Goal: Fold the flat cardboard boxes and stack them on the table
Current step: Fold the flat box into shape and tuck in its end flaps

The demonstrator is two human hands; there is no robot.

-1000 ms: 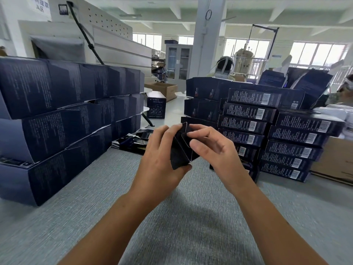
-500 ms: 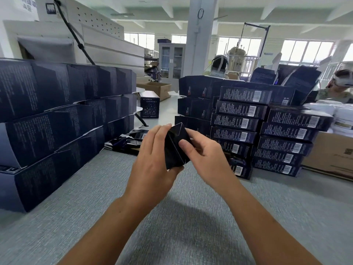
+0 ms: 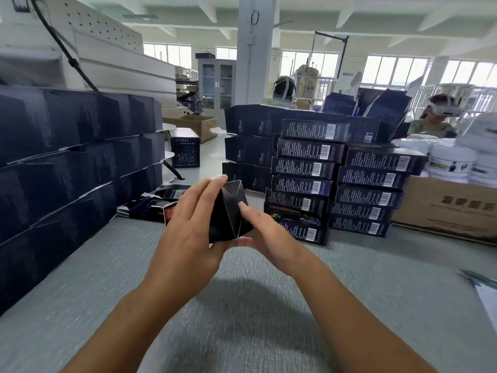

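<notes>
Where the grey table [image 3: 113,305] lies nearest, two bare forearms reach in above it. Left hand [image 3: 192,235] grips a dark cardboard box [image 3: 228,214], fingers along its left side, thumb beneath. Right hand [image 3: 269,238], blurred, presses straight fingers on the box's end. Box held above the table: near-black, half-formed, end flaps angled into triangular facets with pale creased edges. Just beyond, flat boxes [image 3: 150,205] lie heaped. Folded boxes [image 3: 304,184] stacked right, barcodes outward; taller navy stacks [image 3: 67,157] left. Farther right, brown carton [image 3: 443,208].
</notes>
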